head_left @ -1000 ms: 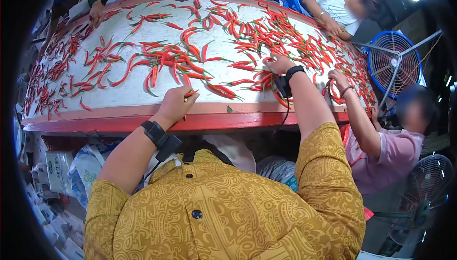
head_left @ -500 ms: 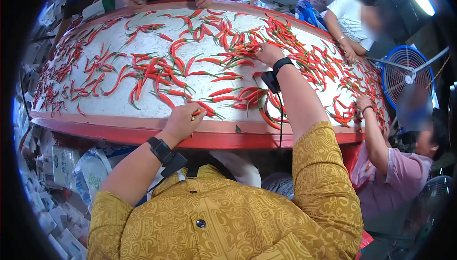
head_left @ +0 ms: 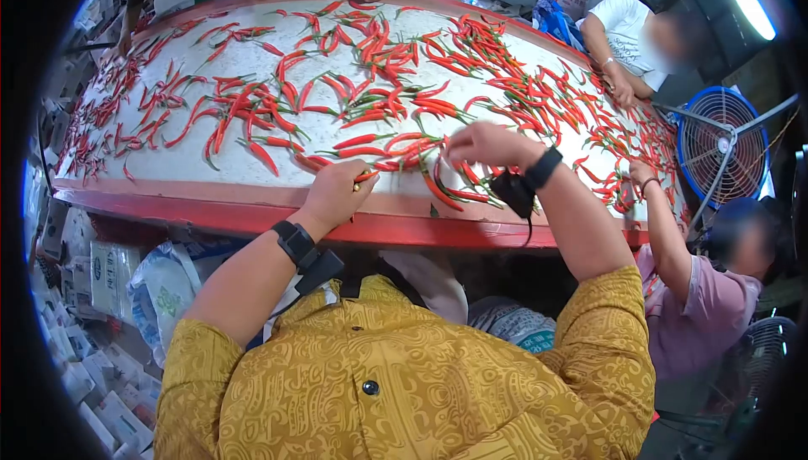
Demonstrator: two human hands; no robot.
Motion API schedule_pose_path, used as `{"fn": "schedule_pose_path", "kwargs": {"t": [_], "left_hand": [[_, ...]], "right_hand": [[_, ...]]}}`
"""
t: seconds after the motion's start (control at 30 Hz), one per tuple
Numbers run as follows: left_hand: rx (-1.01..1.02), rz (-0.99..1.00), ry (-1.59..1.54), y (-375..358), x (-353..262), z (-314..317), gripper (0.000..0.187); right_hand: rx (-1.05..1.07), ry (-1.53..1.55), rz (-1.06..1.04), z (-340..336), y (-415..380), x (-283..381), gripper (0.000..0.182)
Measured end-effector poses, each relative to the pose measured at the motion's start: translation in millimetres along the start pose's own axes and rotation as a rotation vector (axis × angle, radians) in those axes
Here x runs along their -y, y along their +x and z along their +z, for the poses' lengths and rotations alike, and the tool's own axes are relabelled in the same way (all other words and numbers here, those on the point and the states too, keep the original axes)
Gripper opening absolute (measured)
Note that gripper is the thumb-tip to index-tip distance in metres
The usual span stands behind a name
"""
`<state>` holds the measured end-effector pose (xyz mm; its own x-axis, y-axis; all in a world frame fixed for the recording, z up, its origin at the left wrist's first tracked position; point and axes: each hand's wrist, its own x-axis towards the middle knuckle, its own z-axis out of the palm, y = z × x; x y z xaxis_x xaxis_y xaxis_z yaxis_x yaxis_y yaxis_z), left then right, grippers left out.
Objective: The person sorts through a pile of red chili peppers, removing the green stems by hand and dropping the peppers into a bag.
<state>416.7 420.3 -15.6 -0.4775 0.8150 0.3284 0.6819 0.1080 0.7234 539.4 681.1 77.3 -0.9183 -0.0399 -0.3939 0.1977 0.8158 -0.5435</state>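
I note a red chilli (head_left: 367, 176) with a green stem pinched in my left hand (head_left: 337, 195) at the near edge. More red chillies (head_left: 421, 150) lie clustered, touching, under my right hand (head_left: 488, 144).

counter (head_left: 252, 218): in front of the person, chillies (head_left: 370, 81) spread all over its top
left hand (head_left: 337, 195): at near rim, on a chilli (head_left: 367, 176)
right hand (head_left: 488, 144): right of it, over chillies
fan (head_left: 722, 144): right of counter
co-workers: far rim and right side
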Motion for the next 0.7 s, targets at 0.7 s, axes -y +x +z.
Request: {"fn": "schedule_pose_path", "kwargs": {"t": [0.7], "left_hand": [[0.203,0.024,0.193,29.5,-65.6,95.8,0.022]], "right_hand": [[-0.362,-0.212,0.009,5.4,-33.4,-114.0,0.034]]}}
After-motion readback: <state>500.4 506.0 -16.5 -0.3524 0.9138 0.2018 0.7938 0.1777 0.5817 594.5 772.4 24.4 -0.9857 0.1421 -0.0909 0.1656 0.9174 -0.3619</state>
